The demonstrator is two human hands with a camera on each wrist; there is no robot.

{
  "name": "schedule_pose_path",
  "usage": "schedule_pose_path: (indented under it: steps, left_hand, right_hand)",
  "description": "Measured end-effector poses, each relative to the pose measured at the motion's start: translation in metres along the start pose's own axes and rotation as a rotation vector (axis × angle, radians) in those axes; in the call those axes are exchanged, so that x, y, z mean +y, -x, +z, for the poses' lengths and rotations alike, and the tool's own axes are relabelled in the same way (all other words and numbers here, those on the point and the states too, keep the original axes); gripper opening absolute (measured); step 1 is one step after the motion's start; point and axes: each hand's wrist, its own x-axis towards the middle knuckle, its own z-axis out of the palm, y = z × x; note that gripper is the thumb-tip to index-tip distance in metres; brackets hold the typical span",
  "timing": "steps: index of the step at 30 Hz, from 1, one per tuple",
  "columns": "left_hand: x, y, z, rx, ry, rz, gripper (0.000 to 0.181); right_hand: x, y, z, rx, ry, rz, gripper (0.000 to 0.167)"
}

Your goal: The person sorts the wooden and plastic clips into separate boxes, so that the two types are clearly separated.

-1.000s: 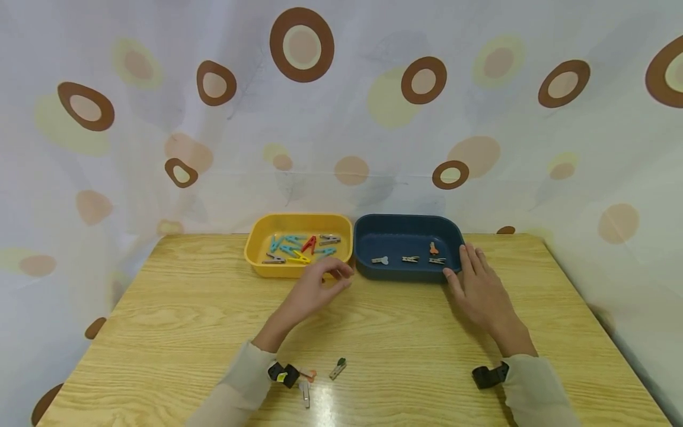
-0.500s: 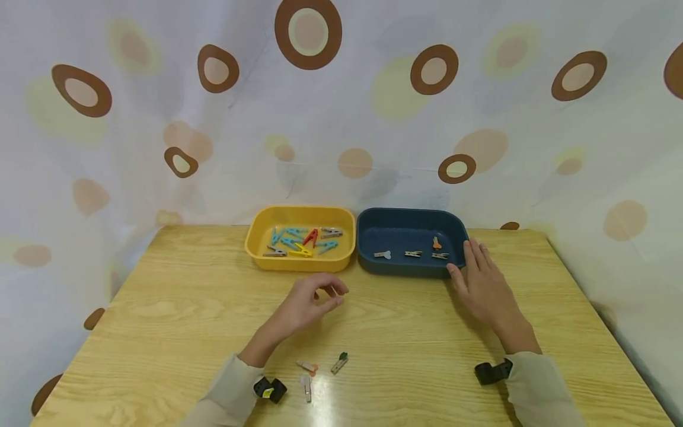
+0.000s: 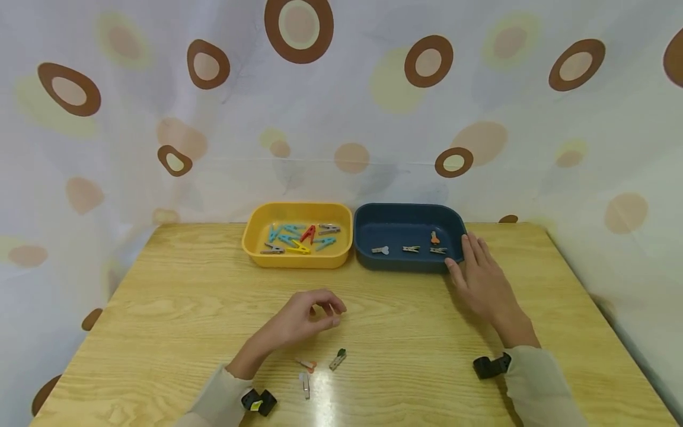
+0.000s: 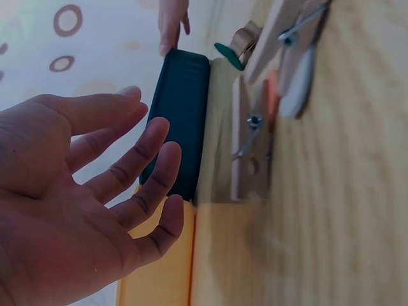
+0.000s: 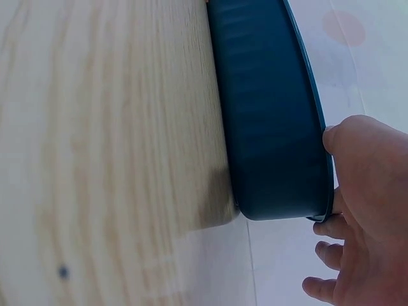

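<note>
My left hand (image 3: 299, 317) hovers over the table with loosely bent fingers and nothing in them. Just in front of its wrist lie three small wooden clothespins on the tabletop: one with a green tip (image 3: 338, 359), one with an orange tip (image 3: 306, 365), and one with a white tip (image 3: 305, 385). My right hand (image 3: 482, 284) rests against the right front corner of the dark blue bin (image 3: 408, 264), thumb at the rim and fingers along the outside. Several small clothespins, such as an orange-tipped clothespin (image 3: 434, 238), lie inside that bin.
Left of the blue bin, touching it, stands a yellow bin (image 3: 299, 261) holding several plastic clothespins in light blue, red, yellow and grey. A patterned curtain (image 3: 352, 118) hangs behind the wooden table (image 3: 176, 308).
My left hand has moved back from the front of the yellow bin toward the three clothespins on the table. The right hand keeps its place at the blue bin. The head view has shifted slightly.
</note>
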Motion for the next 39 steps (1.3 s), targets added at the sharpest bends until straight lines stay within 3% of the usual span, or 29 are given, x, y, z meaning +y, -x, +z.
schedule_pose_path:
  steps: [7, 17, 22, 28, 39]
  left_hand:
    - [-0.001, 0.012, 0.005, -0.055, 0.017, 0.026, 0.023]
    - [0.002, 0.013, 0.009, -0.219, 0.032, -0.039, 0.037]
    - [0.002, 0.013, 0.010, -0.265, -0.004, -0.015, 0.043]
    - [0.000, 0.010, 0.011, -0.277, -0.070, 0.042, 0.039]
    - [-0.002, 0.012, 0.014, -0.253, -0.085, 0.014, 0.031]
  right_hand:
    - [-0.001, 0.000, -0.002, -0.008, 0.011, 0.004, 0.077]
    - [-0.002, 0.001, -0.002, -0.019, 0.010, 0.008, 0.077]
    - [-0.003, 0.001, -0.004, -0.032, 0.010, 0.013, 0.077]
    - [-0.004, -0.001, -0.004, -0.034, 0.006, 0.012, 0.077]
    - [-0.003, 0.000, -0.003, -0.035, 0.000, 0.010, 0.077]
